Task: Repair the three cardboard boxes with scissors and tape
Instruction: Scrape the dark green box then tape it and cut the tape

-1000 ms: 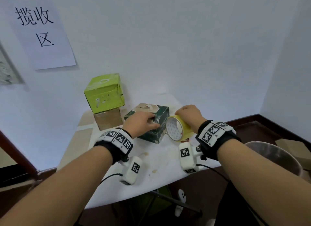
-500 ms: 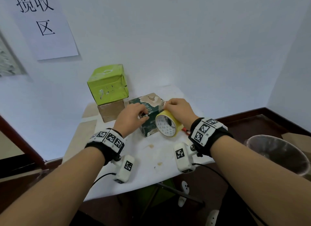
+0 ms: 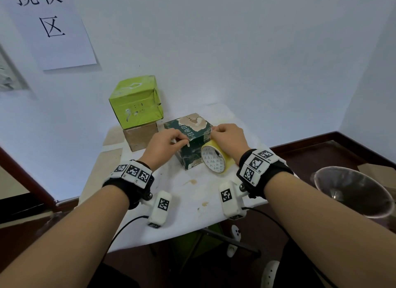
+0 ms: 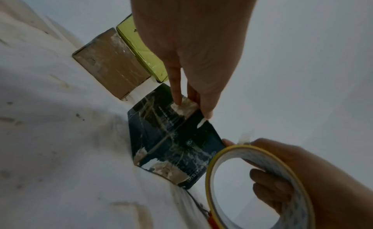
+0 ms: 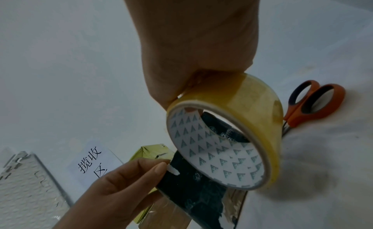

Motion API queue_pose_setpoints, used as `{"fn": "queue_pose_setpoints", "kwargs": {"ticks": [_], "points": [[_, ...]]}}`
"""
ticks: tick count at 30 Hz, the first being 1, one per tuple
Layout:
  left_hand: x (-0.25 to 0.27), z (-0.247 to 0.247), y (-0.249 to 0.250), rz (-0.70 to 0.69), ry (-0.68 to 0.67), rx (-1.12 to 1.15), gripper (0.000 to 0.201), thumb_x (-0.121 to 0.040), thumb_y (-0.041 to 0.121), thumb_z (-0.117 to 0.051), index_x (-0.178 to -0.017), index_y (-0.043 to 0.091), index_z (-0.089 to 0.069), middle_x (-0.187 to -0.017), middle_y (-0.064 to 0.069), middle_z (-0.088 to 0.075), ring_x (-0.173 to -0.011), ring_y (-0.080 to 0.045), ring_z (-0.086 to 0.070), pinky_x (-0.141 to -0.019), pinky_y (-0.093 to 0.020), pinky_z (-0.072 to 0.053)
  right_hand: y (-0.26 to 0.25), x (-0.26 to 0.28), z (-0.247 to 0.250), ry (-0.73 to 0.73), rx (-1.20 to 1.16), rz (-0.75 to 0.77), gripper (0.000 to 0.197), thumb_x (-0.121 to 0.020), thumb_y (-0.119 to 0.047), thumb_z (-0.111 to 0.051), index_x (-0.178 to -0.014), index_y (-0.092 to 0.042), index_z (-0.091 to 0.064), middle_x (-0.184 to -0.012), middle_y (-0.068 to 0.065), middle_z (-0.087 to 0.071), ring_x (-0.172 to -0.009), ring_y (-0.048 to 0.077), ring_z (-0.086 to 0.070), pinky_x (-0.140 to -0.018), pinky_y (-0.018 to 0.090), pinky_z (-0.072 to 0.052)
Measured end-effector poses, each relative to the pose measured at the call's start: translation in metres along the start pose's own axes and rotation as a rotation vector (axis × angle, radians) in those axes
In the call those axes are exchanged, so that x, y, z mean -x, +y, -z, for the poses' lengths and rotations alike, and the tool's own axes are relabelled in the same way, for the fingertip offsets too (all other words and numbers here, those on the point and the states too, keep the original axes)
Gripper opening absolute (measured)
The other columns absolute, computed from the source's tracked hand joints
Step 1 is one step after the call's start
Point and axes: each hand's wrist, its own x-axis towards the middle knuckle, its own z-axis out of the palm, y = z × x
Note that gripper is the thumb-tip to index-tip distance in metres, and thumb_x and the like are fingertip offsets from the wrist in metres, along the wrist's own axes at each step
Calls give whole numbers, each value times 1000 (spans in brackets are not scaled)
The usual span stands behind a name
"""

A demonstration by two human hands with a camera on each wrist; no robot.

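A dark green box (image 3: pixel 190 157) with torn pale patches stands mid-table. My left hand (image 3: pixel 184 142) pinches the free end of the clear tape at the box's top near edge; the left wrist view shows the left hand's fingertips (image 4: pixel 177 102) on a torn patch there. My right hand (image 3: pixel 216 133) grips the yellow tape roll (image 3: pixel 214 161) with fingers through its core and holds it against the box's right face. Orange-handled scissors (image 5: pixel 310 104) lie on the table behind the roll (image 5: pixel 242 104). A light green box (image 3: pixel 137 103) sits on a brown box (image 3: pixel 141 137) at the back left.
The white table (image 3: pixel 188 202) is small and stained, set against a white wall with a paper sign (image 3: pixel 53 26). A round bin (image 3: pixel 353 191) stands on the floor to the right. The table's near edge lies just under my wrists.
The dark box now stands corner-on toward me. Both hands have moved up to its top edge. The tape roll has come in against the box's right face.
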Motion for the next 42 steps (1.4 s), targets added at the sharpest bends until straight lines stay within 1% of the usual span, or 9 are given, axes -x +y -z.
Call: {"fn": "queue_pose_setpoints", "kwargs": {"ticks": [7, 13, 16, 21, 24, 28, 35, 39, 42], "points": [[-3, -2, 8, -46, 25, -144, 7, -91, 21, -62, -87, 19, -68, -88, 7, -68, -79, -8, -57, -71, -26, -46, 2, -1, -1, -3, 21, 9, 17, -83, -18, -56, -73, -12, -68, -110, -1, -69, -95, 16, -61, -81, 25, -45], [-9, 6, 11, -16, -43, -94, 12, -94, 23, -57, -101, 17, -66, -97, 5, -61, -86, -11, -53, -70, -22, -40, 1, 4, 3, -83, 180, 85, 18, -88, -17, -54, -84, -6, -68, -133, -4, -58, -113, 16, -56, -82, 21, -34], [-13, 13, 26, 35, 102, 2, 14, -95, 30, -56, -95, 20, -65, -92, 5, -62, -81, -10, -55, -68, -22, -39, -8, 5, 11, -82, 220, 129, 18, -90, -20, -56, -89, -9, -69, -115, 2, -67, -104, 18, -59, -76, 23, -37], [-16, 14, 48, 236, -160, 367, 42, -84, 57, -62, -91, 16, -71, -83, 5, -67, -73, -7, -56, -68, -22, -44, -28, 6, 12, -60, 198, 154, 19, -90, -22, -56, -90, -7, -68, -91, 1, -66, -83, 13, -55, -61, 20, -39], [-17, 17, 51, 234, -167, 447, 32, -84, 40, -70, -91, 9, -71, -76, 3, -63, -66, -6, -51, -63, -19, -40, -34, 9, 10, -84, 180, 116, 15, -91, -25, -57, -86, -13, -66, -81, -5, -60, -75, 9, -53, -58, 16, -37], [-15, 23, 49, 253, -108, 441, 14, -88, 20, -68, -77, 11, -68, -71, 0, -62, -64, -9, -52, -54, -12, -41, -38, 12, 10, -89, 147, 61, 19, -89, -25, -60, -88, -10, -72, -88, 3, -67, -79, 13, -55, -60, 19, -41], [-13, 23, 51, 293, -118, 562, 18, -92, 21, -64, -77, 10, -65, -67, 0, -60, -62, -7, -54, -62, -16, -48, -40, 14, 9, -46, 89, 49, 31, -87, -26, -62, -95, 2, -71, -99, 19, -69, -75, 14, -50, -66, 28, -41], [-11, 24, 54, 271, -174, 592, 8, -87, 12, -70, -86, 6, -67, -68, -1, -60, -60, -7, -52, -58, -14, -44, -37, 15, 14, -53, 32, 32, 27, -85, -34, -67, -83, -8, -73, -77, 0, -64, -69, 10, -52, -63, 25, -41], [-11, 23, 55, 271, -170, 591, 10, -86, 12, -71, -88, 4, -67, -67, 0, -59, -60, -7, -52, -58, -14, -43, -32, 15, 12, -26, -28, 59, 19, -86, -36, -67, -81, -18, -70, -78, -9, -63, -72, 4, -54, -59, 18, -37]]}}
